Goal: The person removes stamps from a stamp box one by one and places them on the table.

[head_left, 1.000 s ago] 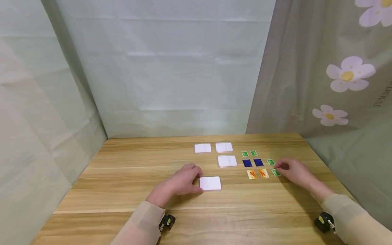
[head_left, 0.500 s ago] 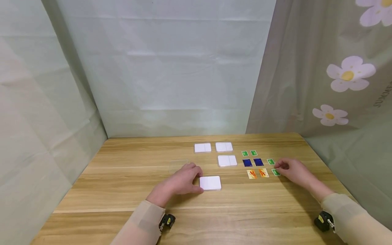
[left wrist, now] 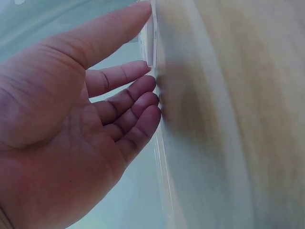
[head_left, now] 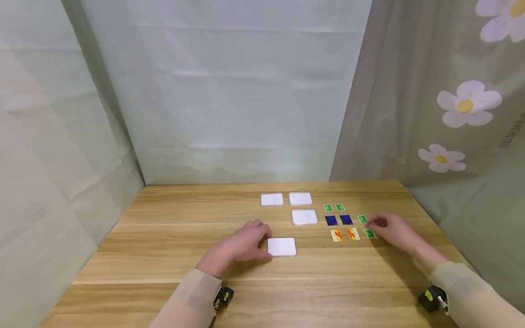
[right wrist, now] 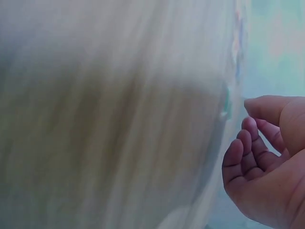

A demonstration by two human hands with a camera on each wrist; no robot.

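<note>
In the head view my left hand (head_left: 248,241) rests at the left end of a white card (head_left: 281,247) in a clear case. Its thumb and index finger hold the card's two left corners. The left wrist view has the thumb and index at that case (left wrist: 151,43), seen edge-on, other fingertips down at the tabletop. My right hand (head_left: 393,230) hovers just above two small green cards, one nearer (head_left: 369,233) and one farther (head_left: 362,219). In the right wrist view its fingers are loosely curled, nothing visible between them, thumb tip apart from a green edge (right wrist: 226,102).
Three white cards in clear cases, including a back-left one (head_left: 271,199), lie mid-table. To their right are two more small green cards (head_left: 328,208), two blue cards (head_left: 331,220) and two orange-and-cream cards (head_left: 337,235). A faint clear sheet (head_left: 239,220) lies beyond my left hand.
My right fingertips have risen slightly off the nearer green card. The head view has shifted slightly. My left hand and the white cards stay in place.
</note>
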